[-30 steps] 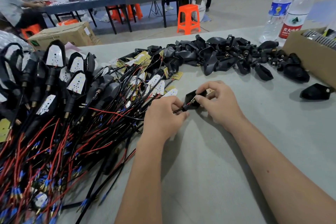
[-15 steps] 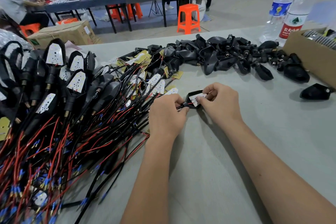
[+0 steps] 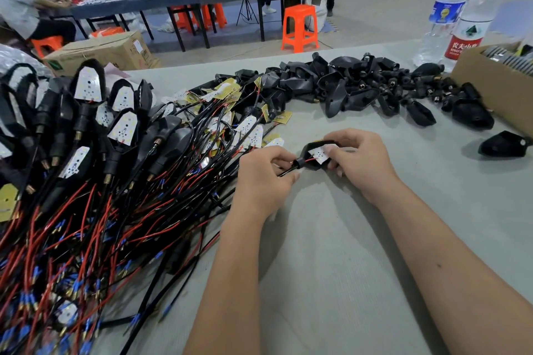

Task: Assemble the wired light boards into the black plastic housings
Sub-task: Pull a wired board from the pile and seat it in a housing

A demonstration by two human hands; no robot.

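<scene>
The right hand [image 3: 360, 164] curls its fingers [image 3: 336, 150] round a black housing [image 3: 313, 150], pressing a white light board [image 3: 320, 154] into it. The left hand [image 3: 264, 179] pinches the wires [image 3: 288, 171] at the housing's narrow end, just above the grey counter [image 3: 331, 253]. Finished units with red and black leads [image 3: 86, 181] are heaped at the left; empty housings [image 3: 360, 86] lie across the far side, beside two water bottles [image 3: 458, 14] and a cardboard box [image 3: 490, 81]
</scene>
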